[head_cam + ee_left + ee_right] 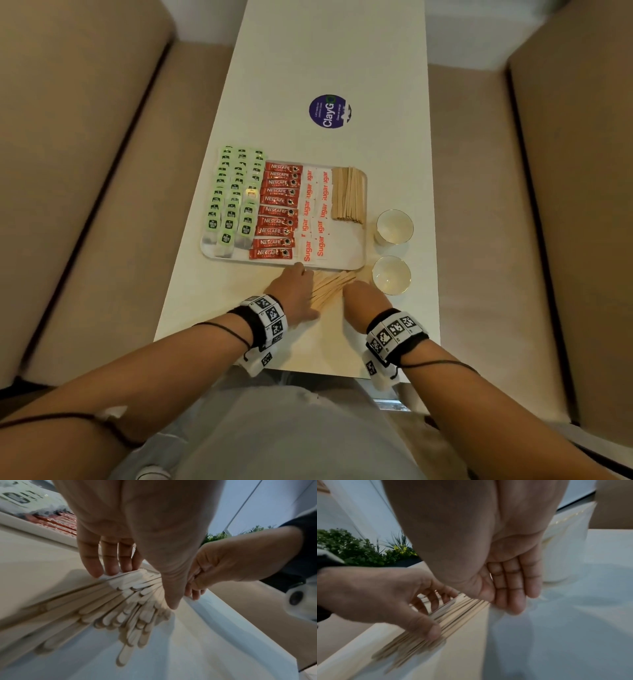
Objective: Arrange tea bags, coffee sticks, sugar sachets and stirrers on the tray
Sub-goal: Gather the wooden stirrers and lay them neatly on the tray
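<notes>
Stirrers (329, 287), flat wooden: left hand (294, 295) pinches bundle; right hand (364, 299) fingers (515, 582) together, apparently touching.

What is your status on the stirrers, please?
Left hand grips loose stirrers on the table; right hand flat against their ends. Tray near right corner bare, one stirrer stack already in. Cup close by right hand.

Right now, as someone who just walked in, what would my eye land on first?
The tray, with its neat columns: green tea bags at the left, then red coffee sticks, sugar sachets, and stirrers at the right. Just in front of it, the left hand grips a bundle of loose stirrers on the table while the right hand rests flat against its end. Two white cups stand right of the tray.
</notes>
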{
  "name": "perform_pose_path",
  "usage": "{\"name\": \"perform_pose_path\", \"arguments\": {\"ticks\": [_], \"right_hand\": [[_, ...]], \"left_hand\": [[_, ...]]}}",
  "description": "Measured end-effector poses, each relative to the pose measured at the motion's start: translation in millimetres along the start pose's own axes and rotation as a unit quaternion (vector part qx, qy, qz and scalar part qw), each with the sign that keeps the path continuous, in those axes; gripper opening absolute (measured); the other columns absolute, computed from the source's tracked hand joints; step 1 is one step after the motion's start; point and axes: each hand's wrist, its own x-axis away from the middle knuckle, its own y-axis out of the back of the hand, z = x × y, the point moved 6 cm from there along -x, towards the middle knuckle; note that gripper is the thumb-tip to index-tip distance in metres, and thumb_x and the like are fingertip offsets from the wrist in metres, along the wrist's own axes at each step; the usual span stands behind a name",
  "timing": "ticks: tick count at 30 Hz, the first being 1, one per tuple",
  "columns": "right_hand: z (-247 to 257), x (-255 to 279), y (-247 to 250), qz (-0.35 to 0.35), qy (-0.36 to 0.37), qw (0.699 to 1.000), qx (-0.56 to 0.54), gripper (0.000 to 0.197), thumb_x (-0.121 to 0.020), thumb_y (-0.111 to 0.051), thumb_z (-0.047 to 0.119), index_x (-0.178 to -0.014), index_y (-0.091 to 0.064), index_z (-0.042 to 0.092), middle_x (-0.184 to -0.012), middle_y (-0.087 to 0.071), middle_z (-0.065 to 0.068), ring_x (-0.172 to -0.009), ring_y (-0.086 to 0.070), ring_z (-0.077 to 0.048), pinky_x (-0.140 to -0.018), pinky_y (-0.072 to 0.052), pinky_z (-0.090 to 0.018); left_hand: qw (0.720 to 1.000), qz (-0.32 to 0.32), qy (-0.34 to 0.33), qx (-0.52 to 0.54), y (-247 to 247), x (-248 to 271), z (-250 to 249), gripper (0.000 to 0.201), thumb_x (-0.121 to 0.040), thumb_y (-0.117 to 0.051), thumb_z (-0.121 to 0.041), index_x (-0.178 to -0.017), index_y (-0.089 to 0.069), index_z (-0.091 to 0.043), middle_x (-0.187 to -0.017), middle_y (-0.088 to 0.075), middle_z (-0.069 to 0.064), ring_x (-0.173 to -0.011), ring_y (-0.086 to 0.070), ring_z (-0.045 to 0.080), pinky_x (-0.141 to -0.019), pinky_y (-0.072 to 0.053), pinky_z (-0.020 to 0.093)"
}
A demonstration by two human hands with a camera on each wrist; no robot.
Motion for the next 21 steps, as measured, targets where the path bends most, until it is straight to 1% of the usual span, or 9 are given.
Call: {"name": "perform_pose_path", "arguments": {"ticks": [2, 4, 9, 12, 14, 16, 17, 19, 21], "right_hand": [[7.7, -3.0, -5.6, 0.003, 0.027, 1.0, 0.004, 0.016, -0.097, -0.05, 0.004, -0.11, -0.06, 0.006, -0.114, -0.061, -0.013, -0.099, -0.064, -0.03, -0.086, -0.055, -0.038], [14.6, -7.0, -10.2, 0.0, 0.053, 0.999, 0.003, 0.018, -0.095, -0.051, 0.004, -0.11, -0.06, 0.007, -0.112, -0.059, -0.013, -0.095, -0.063, -0.031, -0.083, -0.055, -0.04], [21.2, -12.5, -17.2, -0.01, 0.116, 0.993, -0.015, 0.031, -0.097, -0.049, 0.006, -0.122, -0.061, 0.019, -0.113, -0.063, -0.006, -0.09, -0.064, -0.028, -0.078, -0.057, -0.041], [18.2, -12.1, -11.8, -0.01, 0.123, 0.992, -0.017, 0.025, -0.099, -0.048, 0.012, -0.116, -0.063, 0.02, -0.111, -0.064, -0.004, -0.093, -0.063, -0.026, -0.081, -0.053, -0.037], [17.8, -13.0, 0.0, -0.051, 0.127, 0.99, -0.019, 0.018, -0.099, -0.051, 0.018, -0.112, -0.063, 0.02, -0.108, -0.061, -0.003, -0.094, -0.062, -0.025, -0.078, -0.051, -0.035], [22.0, -15.0, 11.0, -0.103, 0.145, 0.984, -0.02, 0.019, -0.097, -0.058, 0.022, -0.115, -0.062, 0.018, -0.111, -0.059, -0.004, -0.098, -0.059, -0.024, -0.078, -0.051, -0.036], [25.9, -16.8, 13.4, -0.119, 0.159, 0.98, -0.01, 0.025, -0.094, -0.062, 0.024, -0.118, -0.061, 0.017, -0.115, -0.058, -0.005, -0.102, -0.057, -0.025, -0.081, -0.052, -0.036], [34.8, -21.0, 12.2, -0.124, 0.182, 0.975, 0.022, 0.038, -0.089, -0.07, 0.027, -0.123, -0.059, 0.015, -0.123, -0.057, -0.007, -0.109, -0.054, -0.026, -0.088, -0.052, -0.038], [41.8, -24.9, 6.8, -0.117, 0.196, 0.972, 0.058, 0.047, -0.084, -0.075, 0.03, -0.124, -0.059, 0.013, -0.126, -0.057, -0.009, -0.111, -0.054, -0.029, -0.092, -0.051, -0.04]], "left_hand": [[1.0, -0.004, 0.0, -0.022, -1.4, -3.9, -7.7, 0.078, -0.07, -0.081, -0.054, -0.127, -0.046, -0.014, -0.126, -0.044, 0.006, -0.113, -0.05, 0.025, -0.093, -0.052, 0.041], [0.999, -0.003, -0.006, -0.032, -3.5, -6.8, -14.6, 0.07, -0.074, -0.08, -0.047, -0.124, -0.046, -0.013, -0.126, -0.044, 0.008, -0.114, -0.048, 0.028, -0.091, -0.052, 0.042], [0.998, -0.017, -0.04, -0.035, -4.4, -7.7, -13.2, 0.026, -0.093, -0.062, -0.024, -0.114, -0.054, -0.011, -0.116, -0.047, 0.012, -0.106, -0.052, 0.032, -0.085, -0.051, 0.041], [0.999, -0.006, -0.052, -0.011, -0.5, -4.0, -2.8, 0.016, -0.095, -0.059, -0.018, -0.109, -0.059, -0.011, -0.108, -0.05, 0.01, -0.094, -0.056, 0.03, -0.082, -0.05, 0.04], [0.998, -0.003, -0.053, 0.013, 2.5, -1.7, 4.3, 0.013, -0.091, -0.062, -0.016, -0.104, -0.06, -0.014, -0.102, -0.052, 0.006, -0.091, -0.059, 0.029, -0.079, -0.051, 0.04], [0.998, -0.009, -0.05, 0.044, 4.6, 0.5, 9.1, 0.026, -0.087, -0.067, -0.014, -0.111, -0.056, -0.017, -0.108, -0.058, 0.005, -0.095, -0.061, 0.027, -0.081, -0.054, 0.042], [0.997, -0.011, -0.044, 0.067, 4.8, 1.4, 11.6, 0.042, -0.085, -0.069, -0.013, -0.122, -0.052, -0.017, -0.116, -0.061, 0.006, -0.1, -0.062, 0.026, -0.084, -0.055, 0.042], [0.995, -0.01, -0.037, 0.095, 6.2, 4.2, 15.0, 0.081, -0.081, -0.075, -0.013, -0.149, -0.03, -0.015, -0.13, -0.059, 0.007, -0.109, -0.062, 0.025, -0.089, -0.055, 0.042], [0.995, -0.004, -0.036, 0.096, 6.2, 6.9, 18.2, 0.104, -0.078, -0.079, -0.016, -0.158, -0.012, -0.018, -0.133, -0.057, 0.008, -0.11, -0.061, 0.024, -0.087, -0.056, 0.039]]}}
